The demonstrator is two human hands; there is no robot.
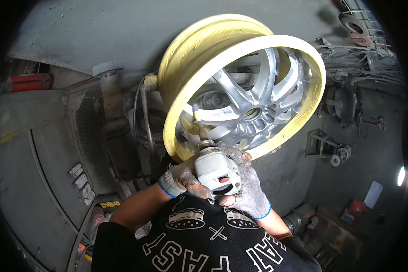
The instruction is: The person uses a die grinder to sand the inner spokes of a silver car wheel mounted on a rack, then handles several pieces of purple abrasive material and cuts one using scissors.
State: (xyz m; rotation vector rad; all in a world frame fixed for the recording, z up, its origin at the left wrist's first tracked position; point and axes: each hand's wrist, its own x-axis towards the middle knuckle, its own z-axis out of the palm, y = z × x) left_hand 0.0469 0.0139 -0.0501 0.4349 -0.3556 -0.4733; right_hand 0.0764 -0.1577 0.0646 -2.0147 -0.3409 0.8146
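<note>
Below the grinder [217, 171], white lettering [172, 254] on black shirt [197, 236]

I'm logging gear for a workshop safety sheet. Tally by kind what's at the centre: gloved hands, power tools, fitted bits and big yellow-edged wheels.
Gloved hands: 2, left hand and right hand
White power tool: 1
Fitted bit: 1
Big yellow-edged wheel: 1
Total: 5
</note>
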